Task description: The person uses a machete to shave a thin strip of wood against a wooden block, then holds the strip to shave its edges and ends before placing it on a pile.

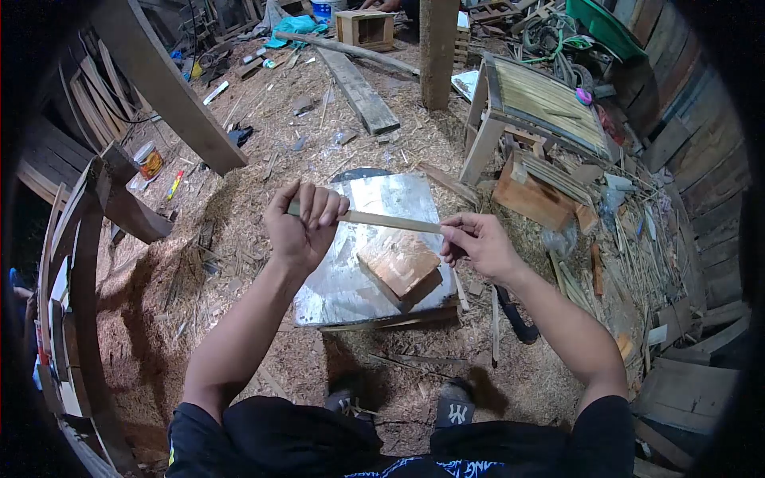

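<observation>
While the left hand (307, 219) clenches one end of the thin wooden strip (390, 221) and the right hand (478, 243) pinches the other, checking it seems underway; the next move calls for steady grips.

One camera, worn on the person's head, faces forward and steeply down, close above left grip (301, 225) and right grip (480, 245); floor (271, 151) recedes toward 12 o'clock.

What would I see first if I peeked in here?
Right in the middle, the left hand and right hand hold a thin wooden strip between them. Just under it lies a shiny metal sheet with a wooden block on top. Shavings cover the ground all around.
</observation>
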`<state>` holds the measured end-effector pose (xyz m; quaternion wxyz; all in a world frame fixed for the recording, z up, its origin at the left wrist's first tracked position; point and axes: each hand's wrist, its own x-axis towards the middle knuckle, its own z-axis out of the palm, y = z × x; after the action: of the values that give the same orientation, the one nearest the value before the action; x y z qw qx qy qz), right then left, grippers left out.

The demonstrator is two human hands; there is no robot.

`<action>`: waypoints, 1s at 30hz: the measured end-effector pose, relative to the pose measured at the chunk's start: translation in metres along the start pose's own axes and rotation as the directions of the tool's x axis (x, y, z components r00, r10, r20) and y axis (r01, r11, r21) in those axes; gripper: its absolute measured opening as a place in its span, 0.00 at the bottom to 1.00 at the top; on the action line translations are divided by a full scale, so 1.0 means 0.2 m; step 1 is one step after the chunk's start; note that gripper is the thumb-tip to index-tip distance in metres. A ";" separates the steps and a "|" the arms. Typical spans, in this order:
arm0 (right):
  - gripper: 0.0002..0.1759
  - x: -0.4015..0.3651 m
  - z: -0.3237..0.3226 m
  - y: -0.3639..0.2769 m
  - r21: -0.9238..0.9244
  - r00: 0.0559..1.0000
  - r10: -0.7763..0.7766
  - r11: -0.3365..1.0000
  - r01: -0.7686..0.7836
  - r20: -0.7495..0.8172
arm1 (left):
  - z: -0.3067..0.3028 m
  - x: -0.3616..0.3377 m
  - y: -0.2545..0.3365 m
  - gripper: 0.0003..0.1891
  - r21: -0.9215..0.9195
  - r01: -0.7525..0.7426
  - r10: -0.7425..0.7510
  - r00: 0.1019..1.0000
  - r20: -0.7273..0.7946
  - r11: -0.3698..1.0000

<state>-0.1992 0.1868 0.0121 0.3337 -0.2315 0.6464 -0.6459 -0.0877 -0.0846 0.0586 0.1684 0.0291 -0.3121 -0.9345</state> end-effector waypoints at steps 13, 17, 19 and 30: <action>0.11 -0.06 -0.13 -0.01 0.161 0.973 -0.068 0.981 0.105 -0.220 | -0.17 -0.01 0.05 0.13 0.397 0.169 -0.129 0.984 -0.125 0.902; 0.10 -0.09 -0.13 -0.04 0.265 0.969 -0.037 0.959 0.103 -0.244 | -0.21 -0.02 0.03 0.12 0.419 0.155 -0.092 0.982 -0.165 0.894; 0.10 -0.09 -0.14 -0.03 0.257 0.968 -0.040 0.961 0.105 -0.247 | -0.22 -0.01 0.02 0.12 0.454 0.150 -0.083 0.983 -0.164 0.878; 0.11 -0.02 -0.15 0.08 0.298 0.906 -0.025 0.940 0.165 -0.422 | -0.23 -0.03 0.00 0.13 0.592 0.309 -0.211 0.950 -0.231 0.744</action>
<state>-0.2160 0.2115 -0.0044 0.1914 -0.0630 0.5737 -0.7939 -0.0745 -0.1089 0.0211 0.0400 0.1961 -0.5817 -0.7884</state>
